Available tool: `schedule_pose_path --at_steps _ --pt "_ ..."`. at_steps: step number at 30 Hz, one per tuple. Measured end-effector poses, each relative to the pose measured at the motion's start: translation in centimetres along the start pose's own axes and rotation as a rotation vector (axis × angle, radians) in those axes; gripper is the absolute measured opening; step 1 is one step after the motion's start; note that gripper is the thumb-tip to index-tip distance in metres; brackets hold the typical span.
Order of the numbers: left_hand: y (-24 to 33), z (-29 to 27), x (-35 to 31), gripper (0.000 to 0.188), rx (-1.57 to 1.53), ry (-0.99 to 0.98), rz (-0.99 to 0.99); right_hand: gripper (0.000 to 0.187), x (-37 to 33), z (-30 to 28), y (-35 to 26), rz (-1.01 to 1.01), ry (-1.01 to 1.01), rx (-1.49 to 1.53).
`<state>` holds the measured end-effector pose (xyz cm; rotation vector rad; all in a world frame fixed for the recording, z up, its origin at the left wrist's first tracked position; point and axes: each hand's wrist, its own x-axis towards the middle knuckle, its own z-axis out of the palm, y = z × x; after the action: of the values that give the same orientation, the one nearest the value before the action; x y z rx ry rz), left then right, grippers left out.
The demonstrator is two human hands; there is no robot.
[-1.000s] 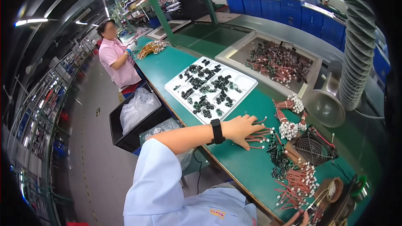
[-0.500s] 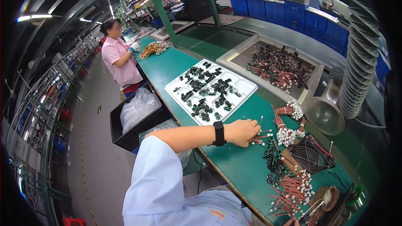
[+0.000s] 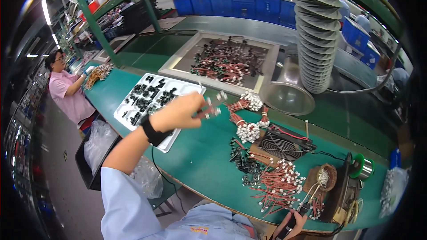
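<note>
My left hand (image 3: 178,112) is raised over the right edge of a white compartment tray (image 3: 165,146) that holds small black parts. Its fingers are closed on a few short red wire leads (image 3: 208,110) with white connectors, which look blurred. At the lower right, my right hand (image 3: 293,223) grips the black handle of a soldering iron (image 3: 304,208). Beyond that hand lies a spread of red wire leads (image 3: 280,182) with white plugs. Next to them is a heap of black parts (image 3: 244,162).
Bundled leads (image 3: 247,132), a black fan (image 3: 280,146), a brown dish (image 3: 327,175) and a solder spool (image 3: 362,167) stand on the green bench. Behind are a framed tray (image 3: 178,64) of wired parts and an extraction hood (image 3: 289,100) under a ribbed duct. A co-worker (image 3: 66,89) stands at far left.
My left hand has risen off the bench with the leads and moved left toward the tray. The view has swung right, showing more of my right hand and the soldering iron.
</note>
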<state>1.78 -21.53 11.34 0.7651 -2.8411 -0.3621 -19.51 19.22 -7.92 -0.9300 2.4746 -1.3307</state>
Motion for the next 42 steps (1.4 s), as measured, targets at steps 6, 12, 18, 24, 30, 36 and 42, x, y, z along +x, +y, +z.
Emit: schedule_pose_path --at_steps 6,12,18,24,30,36,42 --pt "-1.8 -5.8 10.1 0.035 0.273 0.404 0.049 0.022 0.6 1.0 -4.7 -0.334 0.392 -0.067" --pt "-10.9 1.1 15.8 0.066 0.308 0.494 -0.202 0.022 0.9 1.1 -5.2 -0.373 0.349 -0.179" --pt "-9.1 6.9 13.2 0.060 0.289 0.360 -0.096 0.022 1.8 1.2 -5.0 -0.441 0.398 -0.170" --pt "3.2 5.6 4.1 0.028 -0.047 -0.003 0.315 0.023 1.8 1.4 -5.0 -0.436 0.372 -0.156" --pt "7.9 9.7 2.0 0.024 -0.067 -0.096 0.394 0.024 1.4 1.4 -4.9 -0.468 0.410 -0.159" --pt "8.6 12.2 2.3 0.021 0.082 -0.054 0.394 0.029 1.7 1.2 -5.1 -0.468 0.392 -0.144" --pt "9.0 11.4 2.5 0.017 -0.044 -0.046 0.384 0.031 2.2 0.9 -5.0 -0.473 0.405 -0.130"
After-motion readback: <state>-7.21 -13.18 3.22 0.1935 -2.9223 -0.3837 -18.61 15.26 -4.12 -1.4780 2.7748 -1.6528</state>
